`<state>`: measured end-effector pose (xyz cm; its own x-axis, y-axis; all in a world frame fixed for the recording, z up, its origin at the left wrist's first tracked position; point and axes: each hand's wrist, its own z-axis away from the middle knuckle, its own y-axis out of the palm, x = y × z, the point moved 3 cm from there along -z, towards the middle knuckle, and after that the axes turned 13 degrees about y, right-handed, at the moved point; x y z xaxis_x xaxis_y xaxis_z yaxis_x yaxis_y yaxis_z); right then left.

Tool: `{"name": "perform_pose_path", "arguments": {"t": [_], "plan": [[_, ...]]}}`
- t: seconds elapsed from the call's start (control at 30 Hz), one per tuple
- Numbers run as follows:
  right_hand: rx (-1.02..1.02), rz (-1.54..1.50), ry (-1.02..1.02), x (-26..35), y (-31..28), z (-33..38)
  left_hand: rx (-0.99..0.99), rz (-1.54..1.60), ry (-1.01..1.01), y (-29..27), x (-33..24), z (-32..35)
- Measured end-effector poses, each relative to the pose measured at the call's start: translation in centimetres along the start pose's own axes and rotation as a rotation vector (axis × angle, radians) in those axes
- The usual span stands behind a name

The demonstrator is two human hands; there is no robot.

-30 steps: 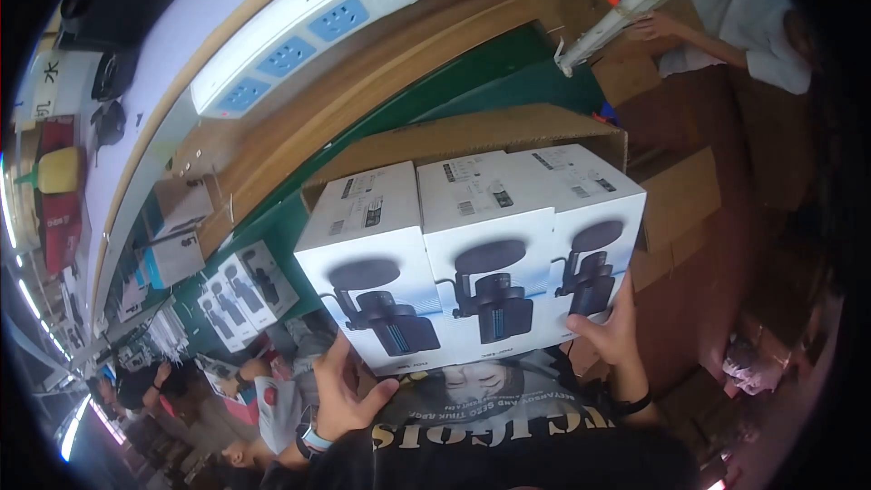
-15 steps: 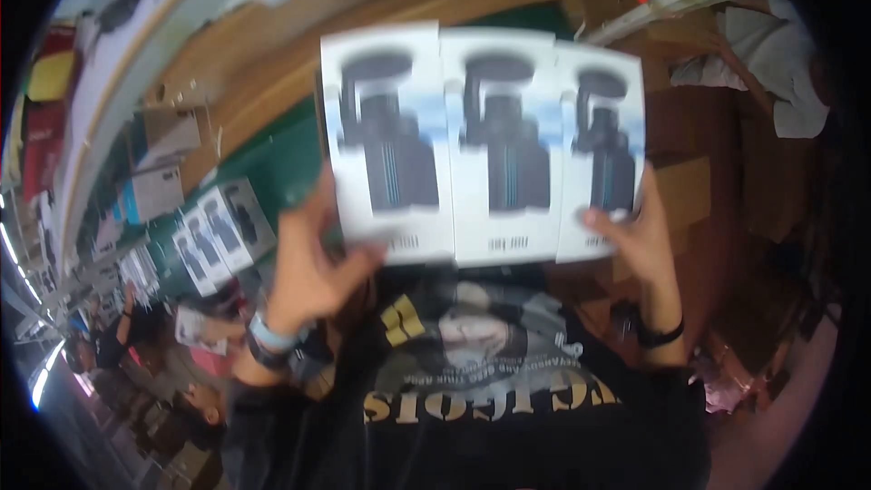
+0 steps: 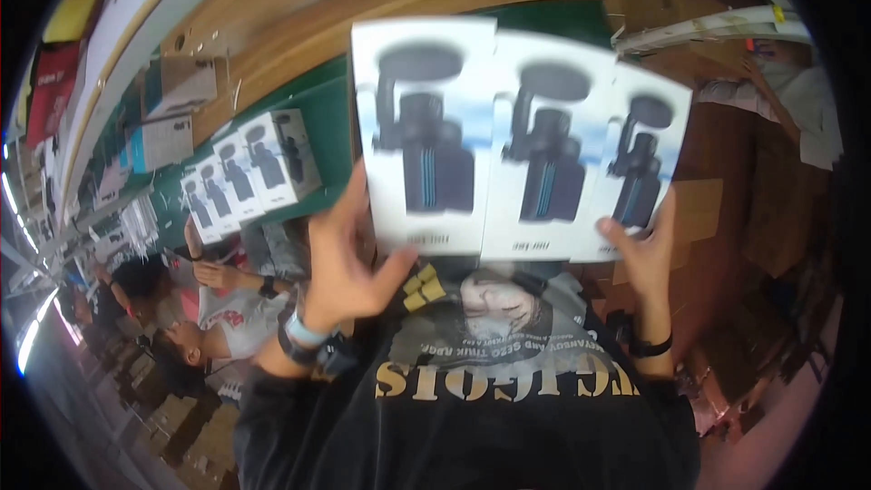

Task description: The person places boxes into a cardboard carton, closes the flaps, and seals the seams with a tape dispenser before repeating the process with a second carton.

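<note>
Three boxes (image 3: 543, 150) have been tipped: tops were seen a second ago, only fronts now. Line is kept intact, held up in front of the green bench (image 3: 325, 113), clamped at opposite ends by left hand (image 3: 349, 263) and right hand (image 3: 648, 249).

Wooden ledge (image 3: 299, 27) beside green bench (image 3: 333, 118), reddish-brown floor (image 3: 717, 141), strip lights (image 3: 36, 334) (glowing at far left).
</note>
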<state>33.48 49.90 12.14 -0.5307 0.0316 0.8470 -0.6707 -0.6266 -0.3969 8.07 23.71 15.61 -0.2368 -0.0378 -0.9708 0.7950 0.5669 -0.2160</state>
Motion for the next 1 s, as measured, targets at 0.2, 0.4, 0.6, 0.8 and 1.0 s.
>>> {"name": "perform_pose_path", "arguments": {"t": [0.2, 0.4, 0.6, 0.8, 1.0], "plan": [[0.095, -0.115, 0.164, -2.1, 5.6, 6.3, 0.078, 0.045, -0.134, -5.1, 0.8, 6.5], [0.238, 0.259, 0.146, -7.7, 7.2, -2.4, 0.266, -0.240, -0.178, -3.0, 9.0, 2.0], [0.545, 0.443, 0.685, -9.2, 7.5, -15.6, -0.107, -0.482, -0.161, -5.8, 12.7, -1.4], [0.444, 0.763, 0.812, -13.0, 8.7, -21.9, -0.232, -0.577, -0.272, -7.3, 21.3, -2.4], [0.903, 0.175, 0.745, -13.7, 11.8, -21.4, -0.029, -0.464, -0.283, -4.2, 19.4, 0.6]]}}
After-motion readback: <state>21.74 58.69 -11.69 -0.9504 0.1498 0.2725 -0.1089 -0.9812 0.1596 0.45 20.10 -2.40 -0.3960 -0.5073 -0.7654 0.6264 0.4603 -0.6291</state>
